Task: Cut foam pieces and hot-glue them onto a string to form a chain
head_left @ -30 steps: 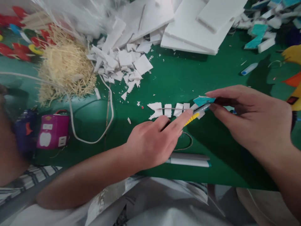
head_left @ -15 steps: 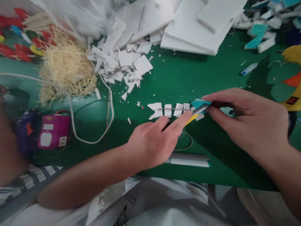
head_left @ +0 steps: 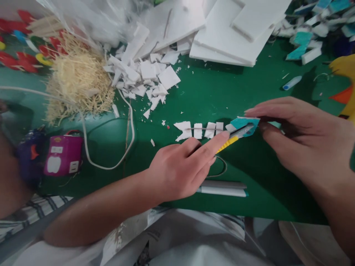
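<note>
My left hand (head_left: 180,166) is closed around a utility knife (head_left: 227,143) with a yellow grip, index finger stretched along its top. The knife's metal end lies against a teal-faced piece of foam (head_left: 239,122). My right hand (head_left: 307,136) pinches the right edge of that piece between thumb and fingers. Left of it, several small white foam pieces (head_left: 198,130) lie in a row with a thin grey wire across them; the leftmost is notched like a fish tail. My left fingers partly hide the row's right end.
White foam scraps (head_left: 148,70) and foam sheets (head_left: 224,40) lie at the back. Beside them sit wood shavings (head_left: 79,79), a white cable (head_left: 85,144) and a purple box (head_left: 63,155). Pens (head_left: 222,191) rest near the front edge. Another person's arm (head_left: 13,162) is at far left.
My right hand has shifted left, then back right, and the teal foam piece has turned so that more of its teal face shows. The knife has moved slightly; the row of pieces stays put.
</note>
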`<act>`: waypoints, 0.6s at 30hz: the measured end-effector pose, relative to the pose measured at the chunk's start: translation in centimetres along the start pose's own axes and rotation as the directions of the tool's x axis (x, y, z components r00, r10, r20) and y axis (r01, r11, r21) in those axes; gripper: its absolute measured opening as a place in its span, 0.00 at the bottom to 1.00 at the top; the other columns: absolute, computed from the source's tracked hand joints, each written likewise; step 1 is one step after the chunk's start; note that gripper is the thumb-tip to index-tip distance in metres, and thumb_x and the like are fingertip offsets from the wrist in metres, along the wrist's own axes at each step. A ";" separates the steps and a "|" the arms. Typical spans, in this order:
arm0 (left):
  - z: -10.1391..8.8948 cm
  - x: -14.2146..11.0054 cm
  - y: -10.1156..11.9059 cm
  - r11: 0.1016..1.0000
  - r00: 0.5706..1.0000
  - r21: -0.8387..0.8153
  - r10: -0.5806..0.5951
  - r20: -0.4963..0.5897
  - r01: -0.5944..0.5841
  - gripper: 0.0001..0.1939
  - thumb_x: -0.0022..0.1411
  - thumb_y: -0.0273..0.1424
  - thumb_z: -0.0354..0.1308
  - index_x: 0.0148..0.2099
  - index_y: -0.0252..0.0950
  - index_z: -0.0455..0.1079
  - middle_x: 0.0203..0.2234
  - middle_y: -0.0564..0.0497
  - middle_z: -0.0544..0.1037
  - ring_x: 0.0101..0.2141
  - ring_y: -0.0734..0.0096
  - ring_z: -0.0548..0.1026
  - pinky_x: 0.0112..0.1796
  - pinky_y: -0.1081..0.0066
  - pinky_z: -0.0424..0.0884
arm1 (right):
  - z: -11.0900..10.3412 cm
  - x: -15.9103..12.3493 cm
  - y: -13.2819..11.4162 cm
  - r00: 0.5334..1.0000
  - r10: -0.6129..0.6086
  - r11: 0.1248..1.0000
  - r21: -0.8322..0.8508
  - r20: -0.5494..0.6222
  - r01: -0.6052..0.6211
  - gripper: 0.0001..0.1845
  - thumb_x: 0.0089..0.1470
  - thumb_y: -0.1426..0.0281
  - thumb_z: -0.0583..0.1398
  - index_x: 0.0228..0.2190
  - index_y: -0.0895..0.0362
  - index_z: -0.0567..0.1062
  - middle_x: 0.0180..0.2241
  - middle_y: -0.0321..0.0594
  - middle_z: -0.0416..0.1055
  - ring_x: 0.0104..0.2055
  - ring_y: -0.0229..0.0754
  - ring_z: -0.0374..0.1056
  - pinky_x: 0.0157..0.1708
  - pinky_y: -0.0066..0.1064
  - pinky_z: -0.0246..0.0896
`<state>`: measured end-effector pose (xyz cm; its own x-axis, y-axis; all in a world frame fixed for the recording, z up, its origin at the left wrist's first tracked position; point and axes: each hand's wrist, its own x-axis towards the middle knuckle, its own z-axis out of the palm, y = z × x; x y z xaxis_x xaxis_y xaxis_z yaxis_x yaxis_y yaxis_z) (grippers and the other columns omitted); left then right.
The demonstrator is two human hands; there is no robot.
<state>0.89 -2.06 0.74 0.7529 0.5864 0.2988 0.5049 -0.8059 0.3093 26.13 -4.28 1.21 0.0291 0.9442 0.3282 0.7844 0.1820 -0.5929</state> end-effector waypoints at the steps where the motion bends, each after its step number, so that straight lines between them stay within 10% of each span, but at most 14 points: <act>1: -0.1 -0.1 0.0 1.000 1.000 -0.021 0.006 -0.005 -0.006 0.19 0.78 0.29 0.44 0.66 0.36 0.62 0.34 0.55 0.80 0.29 0.80 0.77 0.29 0.78 0.74 | -0.1 0.1 0.1 1.000 -0.029 1.000 0.002 0.004 0.029 0.20 0.56 0.77 0.60 0.42 0.41 0.83 0.43 0.31 0.82 0.41 0.41 0.77 0.38 0.34 0.73; 10: -1.3 0.3 -0.9 0.913 0.990 -0.381 -0.130 0.056 0.142 0.19 0.76 0.30 0.51 0.65 0.37 0.68 0.40 0.52 0.85 0.34 0.80 0.80 0.38 0.81 0.77 | -1.2 1.0 0.8 0.960 -0.200 0.972 0.159 0.195 0.171 0.12 0.58 0.73 0.63 0.40 0.44 0.81 0.46 0.34 0.81 0.45 0.39 0.78 0.45 0.33 0.74; 14: -3.6 1.0 -1.9 0.870 0.964 -0.435 -0.143 0.225 0.231 0.16 0.72 0.30 0.57 0.59 0.39 0.76 0.32 0.57 0.84 0.23 0.83 0.75 0.26 0.82 0.71 | -1.3 1.4 1.2 0.945 -0.193 0.965 0.224 0.265 0.135 0.06 0.56 0.69 0.65 0.35 0.44 0.81 0.43 0.32 0.82 0.41 0.38 0.79 0.42 0.33 0.76; 18: -4.4 1.0 -2.1 0.866 0.971 -0.439 -0.227 0.079 0.238 0.14 0.70 0.29 0.61 0.55 0.41 0.78 0.38 0.56 0.85 0.26 0.82 0.76 0.26 0.82 0.72 | -0.8 1.1 1.1 0.972 -0.064 0.962 0.272 0.225 0.000 0.02 0.54 0.64 0.67 0.33 0.45 0.82 0.38 0.32 0.83 0.39 0.42 0.80 0.41 0.35 0.77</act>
<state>-1.23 0.58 4.42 0.6498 0.7454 0.1487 0.4313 -0.5227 0.7353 27.50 -3.24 1.50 -0.1614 0.9682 0.1910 0.5859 0.2497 -0.7709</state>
